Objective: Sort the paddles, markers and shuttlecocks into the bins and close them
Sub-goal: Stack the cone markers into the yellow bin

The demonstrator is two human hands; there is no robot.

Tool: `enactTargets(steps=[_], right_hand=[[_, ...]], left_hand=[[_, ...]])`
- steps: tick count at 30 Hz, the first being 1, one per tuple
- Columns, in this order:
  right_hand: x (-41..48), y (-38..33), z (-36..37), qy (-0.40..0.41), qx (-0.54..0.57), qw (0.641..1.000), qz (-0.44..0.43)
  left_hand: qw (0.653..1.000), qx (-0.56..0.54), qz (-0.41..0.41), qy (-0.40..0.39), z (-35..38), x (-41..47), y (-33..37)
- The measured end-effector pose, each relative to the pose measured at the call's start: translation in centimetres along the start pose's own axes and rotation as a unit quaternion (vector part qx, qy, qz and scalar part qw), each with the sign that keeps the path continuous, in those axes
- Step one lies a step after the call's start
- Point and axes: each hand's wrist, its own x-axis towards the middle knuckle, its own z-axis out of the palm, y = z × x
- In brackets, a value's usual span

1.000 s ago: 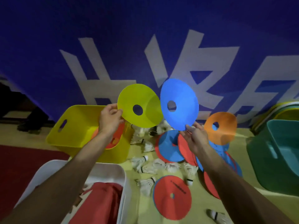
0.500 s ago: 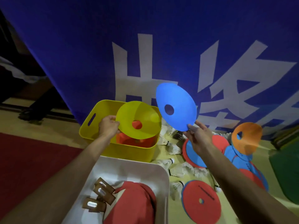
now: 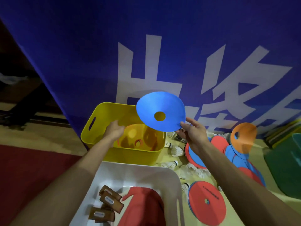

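Progress looks partial: markers lie in the yellow bin at centre, paddles in the white bin below. Over the yellow bin the left hand hovers with relaxed fingers; the right hand pinches a blue marker above its rim. Unsorted shuttlecocks and loose markers wait lower right.

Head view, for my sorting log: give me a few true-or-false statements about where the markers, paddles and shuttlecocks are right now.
1. The right hand pinches the blue marker by its rim. True.
2. The yellow bin holds nothing. False: a yellow marker lies in it, with the left hand at its edge.
3. Paddles lie in the white bin. True.
4. Every shuttlecock is binned. False: shuttlecocks lie on the floor.
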Motion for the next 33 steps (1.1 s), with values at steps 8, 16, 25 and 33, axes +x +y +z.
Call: enactTargets(steps=[8, 16, 25, 33], right_hand=[[1.7, 3.8, 2.5, -0.028, -0.145, 0.987, 0.055], [1.9, 3.4, -3.1, -0.048, -0.165, 0.983, 0.071], [2.8, 1.5, -16.7, 0.017, -0.088, 0.991, 0.1], [4.8, 0.7, -29.1, 0.07, -0.047, 0.991, 0.106]], left_hand=[[0.984, -0.061, 0.136, 0.095, -1.5, -2.2, 0.8], [0.979, -0.1, 0.175, 0.012, 3.9, -4.7, 3.6], [0.972, -0.071, 0.201, -0.094, 15.3, -8.7, 9.3], [0.97, 0.018, 0.192, -0.145, 26.4, -10.9, 13.0]])
